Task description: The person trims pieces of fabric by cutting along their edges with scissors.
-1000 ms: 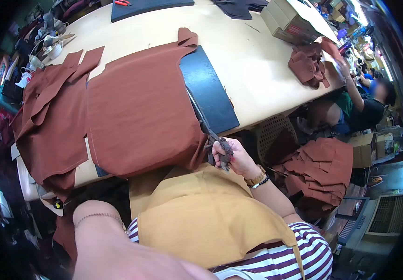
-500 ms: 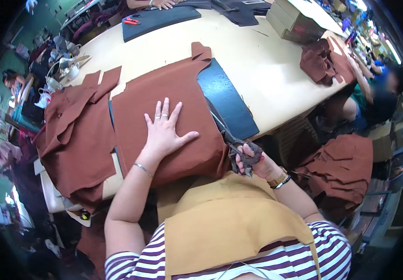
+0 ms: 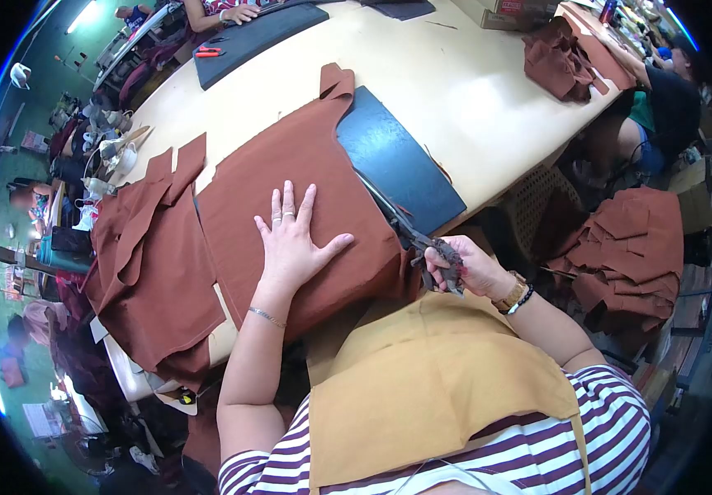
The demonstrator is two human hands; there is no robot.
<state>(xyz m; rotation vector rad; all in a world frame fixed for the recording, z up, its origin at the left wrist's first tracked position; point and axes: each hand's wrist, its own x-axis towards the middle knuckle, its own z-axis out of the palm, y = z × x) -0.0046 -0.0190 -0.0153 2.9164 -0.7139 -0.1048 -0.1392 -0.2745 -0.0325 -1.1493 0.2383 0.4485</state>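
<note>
My left hand lies flat with fingers spread on a reddish-brown fabric piece at the table's near edge. My right hand grips scissors whose handles are wrapped in dark cloth. Their blades run along the right edge of the fabric, partly hidden by it. Beneath that edge shows a dark blue board. More brown fabric pieces lie to the left and hang over the table's edge.
On the cream table another dark board holds a red-handled tool, near another person's hand. Crumpled brown fabric lies at far right, by a seated person. Below is a brown fabric stack; a cardboard box stands behind.
The whole view has tilted and shifted. My left hand stays flat on the fabric. My right hand has turned slightly with the scissors, and its fingers look more closed around the handles.
</note>
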